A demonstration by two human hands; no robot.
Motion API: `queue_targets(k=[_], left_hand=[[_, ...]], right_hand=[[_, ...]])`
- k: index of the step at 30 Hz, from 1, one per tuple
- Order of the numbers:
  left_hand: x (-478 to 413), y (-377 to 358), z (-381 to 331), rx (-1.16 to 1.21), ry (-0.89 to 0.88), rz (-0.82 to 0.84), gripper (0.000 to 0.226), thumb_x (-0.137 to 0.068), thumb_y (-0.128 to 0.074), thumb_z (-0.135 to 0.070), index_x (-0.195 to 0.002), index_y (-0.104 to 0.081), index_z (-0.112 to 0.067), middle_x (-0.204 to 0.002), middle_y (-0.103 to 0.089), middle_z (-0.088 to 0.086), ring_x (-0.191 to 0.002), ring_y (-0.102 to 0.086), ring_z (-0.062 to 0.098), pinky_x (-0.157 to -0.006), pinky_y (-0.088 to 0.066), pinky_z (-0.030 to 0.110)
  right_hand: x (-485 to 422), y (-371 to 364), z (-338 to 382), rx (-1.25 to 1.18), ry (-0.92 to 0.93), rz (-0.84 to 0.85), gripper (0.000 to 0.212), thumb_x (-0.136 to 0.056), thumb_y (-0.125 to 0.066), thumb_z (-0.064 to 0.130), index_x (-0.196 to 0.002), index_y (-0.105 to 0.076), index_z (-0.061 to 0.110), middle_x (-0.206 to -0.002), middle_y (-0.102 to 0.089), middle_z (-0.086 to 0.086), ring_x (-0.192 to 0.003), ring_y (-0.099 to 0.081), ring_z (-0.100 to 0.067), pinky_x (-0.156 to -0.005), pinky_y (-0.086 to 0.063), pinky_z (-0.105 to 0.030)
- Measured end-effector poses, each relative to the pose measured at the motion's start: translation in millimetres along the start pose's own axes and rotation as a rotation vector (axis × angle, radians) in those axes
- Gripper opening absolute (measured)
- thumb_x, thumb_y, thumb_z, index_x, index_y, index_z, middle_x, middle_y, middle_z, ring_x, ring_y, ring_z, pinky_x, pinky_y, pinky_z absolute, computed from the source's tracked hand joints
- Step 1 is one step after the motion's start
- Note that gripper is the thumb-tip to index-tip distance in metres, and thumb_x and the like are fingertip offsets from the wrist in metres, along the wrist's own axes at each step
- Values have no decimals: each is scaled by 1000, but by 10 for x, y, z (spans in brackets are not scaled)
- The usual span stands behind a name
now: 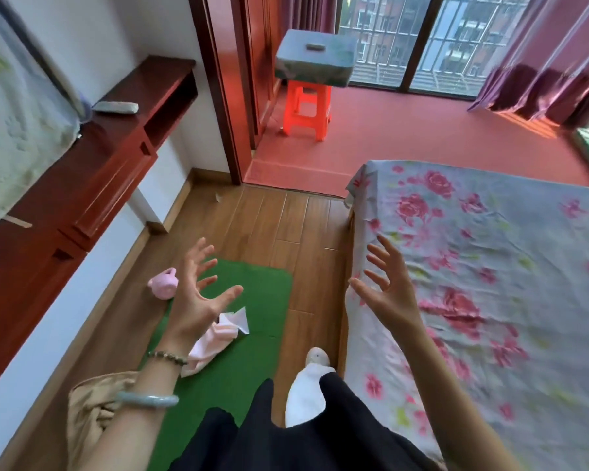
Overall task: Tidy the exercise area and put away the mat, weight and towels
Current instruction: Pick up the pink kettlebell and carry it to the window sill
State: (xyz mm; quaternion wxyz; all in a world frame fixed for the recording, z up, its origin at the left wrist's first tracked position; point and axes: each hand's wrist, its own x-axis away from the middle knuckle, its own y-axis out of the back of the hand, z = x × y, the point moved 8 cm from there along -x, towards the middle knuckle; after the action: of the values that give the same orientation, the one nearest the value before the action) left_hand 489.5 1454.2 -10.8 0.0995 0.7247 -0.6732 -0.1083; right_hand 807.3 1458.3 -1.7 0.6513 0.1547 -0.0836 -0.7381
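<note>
Hands (pixel 192 300) (pixel 391 294) hover spread; green mat (pixel 259 351) runs lengthwise away, alongside the bed (pixel 490 266)

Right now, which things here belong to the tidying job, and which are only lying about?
For the job: green mat, pink weight beside it, pink and white towels on the mat.
Only lying about: red stool, grey box on it, remote on the cabinet, flowered bed sheet.

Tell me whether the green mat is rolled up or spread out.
Spread out: the mat lies flat on the wood floor, pink towel crumpled on top.
</note>
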Motion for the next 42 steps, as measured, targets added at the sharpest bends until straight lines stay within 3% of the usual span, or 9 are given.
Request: queue_targets(k=[6, 14, 20, 27, 31, 33, 35, 38, 42], left_hand=[[-1097, -351, -66, 16, 56, -49, 94, -68, -77, -23, -145, -24, -32, -141, -41, -7, -126, -44, 5, -103, -39, 28], [-2084, -495, 3, 42, 91, -169, 92, -70, -76, -14, -145, -24, -29, -142, -40, -3, -123, -45, 3, -99, -39, 21], [-2834, -603, 279, 25, 134, -231, 92, -72, -76, -8, -143, -23, -30, -140, -40, -2, -120, -45, -3, -96, -38, 16], [-3981, -294, 635, 42, 196, -411, 94, -72, -79, -9, -145, -23, -27, -143, -39, -1, -117, -45, -7, -92, -39, 14], [-4441, 37, 697, 67, 239, -565, 91, -69, -81, -22, -141, -28, -35, -142, -40, -4, -120, -47, 1, -91, -40, 17], [-4633, 156, 680, 61, 248, -612, 91, -70, -81, -21, -143, -28, -30, -143, -40, -4, -122, -47, 7, -92, -40, 19], [-4806, 233, 660, 64, 262, -633, 94, -67, -79, -29, -144, -27, -26, -142, -40, -5, -120, -47, 2, -92, -40, 18], [-4965, 332, 643, 70, 282, -684, 97, -67, -81, -33, -145, -26, -24, -142, -40, -4, -120, -47, 0, -91, -41, 18], [-5078, 470, 672, 80, 323, -766, 95, -68, -81, -32, -145, -25, -25, -142, -41, -6, -121, -46, -1, -94, -40, 16]], right_hand=[[-1393, 97, -46, -33, 46, 85, 84, -75, -76, 2, -143, -31, 21, -134, -46, 1, -123, -49, -13, -92, -45, -11], [-2651, -44, -230, -23, 53, 209, 83, -75, -77, 7, -142, -32, 26, -133, -48, 4, -123, -49, -9, -96, -47, -25], [-3635, -396, -397, -20, 48, 297, 82, -72, -72, 22, -143, -31, 24, -134, -48, 0, -122, -49, -7, -96, -46, -21], [-5098, -1155, -425, 2, 82, 470, 83, -74, -77, 9, -138, -33, 34, -133, -51, 1, -122, -50, -14, -101, -46, -38], [-5770, -1731, -228, 3, 115, 640, 83, -73, -76, 10, -137, -33, 40, -131, -49, 13, -122, -49, -6, -100, -46, -35], [-6039, -2025, -96, 4, 146, 709, 83, -74, -76, 8, -138, -33, 38, -131, -49, 14, -121, -49, -3, -99, -45, -32], [-6267, -2308, 17, -7, 164, 769, 81, -72, -75, 14, -138, -33, 37, -130, -49, 17, -121, -48, -1, -98, -45, -29], [-6516, -2676, 184, -12, 215, 843, 81, -72, -73, 18, -140, -32, 34, -131, -50, 11, -122, -48, -2, -98, -45, -26], [-6744, -3170, 350, -22, 287, 956, 83, -74, -76, 7, -138, -32, 37, -132, -50, 4, -122, -49, -5, -98, -46, -25]])
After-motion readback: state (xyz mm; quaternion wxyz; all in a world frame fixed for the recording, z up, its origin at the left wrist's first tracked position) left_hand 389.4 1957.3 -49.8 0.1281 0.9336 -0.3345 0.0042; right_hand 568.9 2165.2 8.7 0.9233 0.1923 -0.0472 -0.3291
